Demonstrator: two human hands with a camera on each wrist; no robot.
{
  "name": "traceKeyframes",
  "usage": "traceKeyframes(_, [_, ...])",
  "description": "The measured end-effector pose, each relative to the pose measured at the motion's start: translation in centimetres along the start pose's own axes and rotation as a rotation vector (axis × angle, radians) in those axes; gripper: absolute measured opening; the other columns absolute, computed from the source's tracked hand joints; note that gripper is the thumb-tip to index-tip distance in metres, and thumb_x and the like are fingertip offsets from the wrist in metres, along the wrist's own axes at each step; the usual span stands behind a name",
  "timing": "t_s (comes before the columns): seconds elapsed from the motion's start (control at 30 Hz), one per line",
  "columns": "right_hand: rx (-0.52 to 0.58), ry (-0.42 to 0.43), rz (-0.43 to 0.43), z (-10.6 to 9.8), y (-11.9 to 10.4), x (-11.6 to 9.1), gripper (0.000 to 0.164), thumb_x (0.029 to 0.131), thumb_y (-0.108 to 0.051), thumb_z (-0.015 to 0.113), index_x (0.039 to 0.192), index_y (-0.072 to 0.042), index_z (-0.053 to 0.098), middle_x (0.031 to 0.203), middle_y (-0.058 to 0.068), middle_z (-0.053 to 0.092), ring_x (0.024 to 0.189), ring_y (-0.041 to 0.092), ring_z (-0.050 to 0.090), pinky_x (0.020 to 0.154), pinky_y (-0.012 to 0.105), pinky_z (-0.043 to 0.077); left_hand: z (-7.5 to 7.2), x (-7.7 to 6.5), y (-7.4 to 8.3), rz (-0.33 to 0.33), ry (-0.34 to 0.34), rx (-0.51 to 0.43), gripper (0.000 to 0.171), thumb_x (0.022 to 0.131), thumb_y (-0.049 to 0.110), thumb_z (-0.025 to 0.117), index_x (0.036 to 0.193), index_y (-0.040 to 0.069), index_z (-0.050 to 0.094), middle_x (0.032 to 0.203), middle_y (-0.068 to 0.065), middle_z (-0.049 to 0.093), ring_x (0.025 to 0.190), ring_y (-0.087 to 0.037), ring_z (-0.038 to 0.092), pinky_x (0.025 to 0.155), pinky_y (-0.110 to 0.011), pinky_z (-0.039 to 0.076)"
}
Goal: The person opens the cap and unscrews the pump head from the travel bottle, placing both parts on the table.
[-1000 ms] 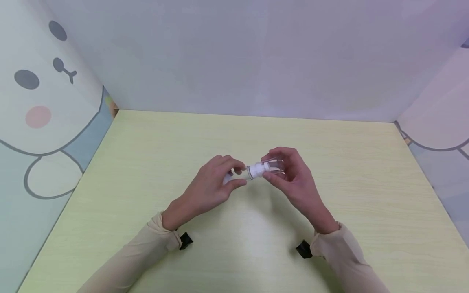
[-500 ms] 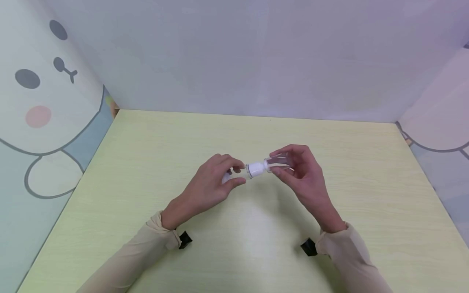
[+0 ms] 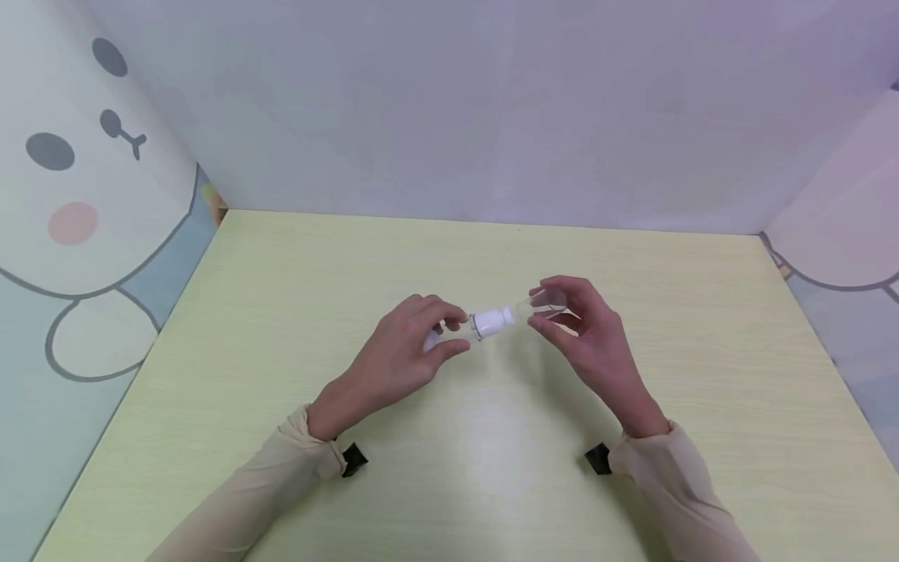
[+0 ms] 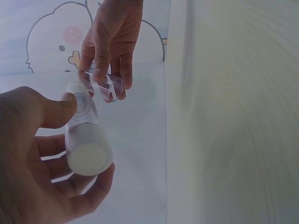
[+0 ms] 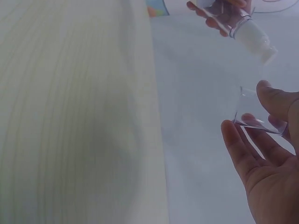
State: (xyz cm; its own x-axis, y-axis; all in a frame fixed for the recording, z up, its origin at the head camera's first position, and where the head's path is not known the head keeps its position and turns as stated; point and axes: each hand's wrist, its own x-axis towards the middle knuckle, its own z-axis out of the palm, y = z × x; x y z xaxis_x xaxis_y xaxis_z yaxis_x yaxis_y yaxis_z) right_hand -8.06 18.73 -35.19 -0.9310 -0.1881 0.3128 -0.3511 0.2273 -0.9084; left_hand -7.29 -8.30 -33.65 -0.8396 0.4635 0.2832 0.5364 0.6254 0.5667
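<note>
My left hand (image 3: 403, 343) grips a clear bottle with a white nozzle top (image 3: 490, 321), lying roughly sideways above the table. In the left wrist view the thumb and curled fingers wrap round the bottle (image 4: 88, 140), its pale round base towards the camera. Between thumb and fingertips, my right hand (image 3: 597, 347) holds a clear cap (image 3: 548, 303). Just right of the white nozzle, the cap stands in line with it. In the right wrist view a gap shows between the cap (image 5: 247, 106) and the white nozzle (image 5: 252, 38). Fingers hide part of the bottle's body.
A pale wood-grain table (image 3: 449, 468) lies beneath both hands. Behind it rises a plain light wall (image 3: 449, 109), and panels with cartoon animals (image 3: 77, 179) flank the sides. Small black pieces stick out at the sleeve cuffs (image 3: 649, 460).
My right hand has moved right, drawing the clear cap off the bottle's white nozzle end. The left hand has stayed nearly still with the bottle.
</note>
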Motion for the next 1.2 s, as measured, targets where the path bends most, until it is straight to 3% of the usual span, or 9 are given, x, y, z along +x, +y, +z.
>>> traceKeyframes(0.2, [-0.187,-0.024,-0.01,-0.2,1.1,0.0,0.049,0.084,-0.005,0.076,0.128,-0.013,0.057,0.114,0.01,0.067,0.101,0.008,0.065,0.086,0.019,0.057,0.0,0.0,0.0,-0.002,0.0,-0.002,0.025,0.088,0.028,0.075,0.109,0.018,0.067,0.099,0.009,0.066,0.09,-0.009,0.057,0.073,-0.022,0.05])
traceKeyframes(0.27, [-0.238,-0.029,-0.001,-0.4,1.5,0.1,0.048,0.083,-0.007,0.077,0.127,-0.012,0.057,0.112,0.01,0.067,0.101,0.009,0.064,0.084,0.019,0.057,0.0,0.0,0.0,-0.001,-0.001,-0.006,0.024,0.088,0.028,0.075,0.109,0.018,0.067,0.099,0.01,0.066,0.09,-0.009,0.057,0.073,-0.021,0.05])
traceKeyframes(0.5, [-0.4,-0.045,0.061,-0.8,2.5,0.2,0.045,0.083,-0.008,0.078,0.123,-0.012,0.059,0.112,0.004,0.067,0.105,0.014,0.064,0.087,0.035,0.059,-0.1,0.1,0.2,-0.002,-0.006,-0.019,0.024,0.089,0.028,0.074,0.109,0.019,0.066,0.098,0.009,0.066,0.091,-0.009,0.057,0.073,-0.022,0.05])
traceKeyframes(0.83, [-0.452,-0.125,0.16,-1.0,3.6,0.2,0.042,0.084,-0.007,0.078,0.121,-0.01,0.058,0.111,0.006,0.067,0.104,0.02,0.064,0.086,0.032,0.059,-0.1,0.2,0.4,-0.02,-0.013,-0.028,0.024,0.089,0.028,0.074,0.11,0.019,0.066,0.099,0.009,0.066,0.09,-0.009,0.057,0.073,-0.022,0.049])
traceKeyframes(1.2, [-0.511,-0.176,0.248,-1.0,3.7,0.3,0.042,0.084,-0.008,0.077,0.12,-0.013,0.056,0.109,0.008,0.066,0.1,0.023,0.066,0.088,0.037,0.059,0.1,0.3,0.3,-0.02,-0.018,-0.032,0.024,0.089,0.029,0.074,0.11,0.018,0.066,0.1,0.006,0.068,0.09,-0.009,0.057,0.073,-0.022,0.05])
